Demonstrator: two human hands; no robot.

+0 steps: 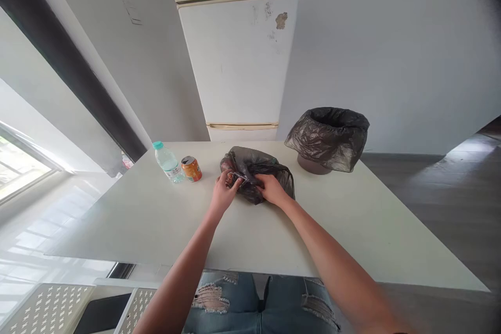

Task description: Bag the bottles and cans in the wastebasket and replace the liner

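A thin black plastic bag [250,159] lies crumpled on the white table in front of me. Something reddish-brown shows through its left side, too unclear to name. My left hand [226,190] grips the bag's near left edge, thumb and fingers closed on the plastic. From the right, my right hand [271,189] holds the middle of the bag, its fingertips partly tucked into the folds. To the left of my hands stand an orange drink can [191,169] and a clear plastic bottle [168,163] with a teal cap.
On the table [156,224], at the back right, stands a bin [313,164] lined with a black bag [332,143] folded over its rim. A white fridge [242,62] is behind the table. Below the near left edge is a perforated white rack [58,308].
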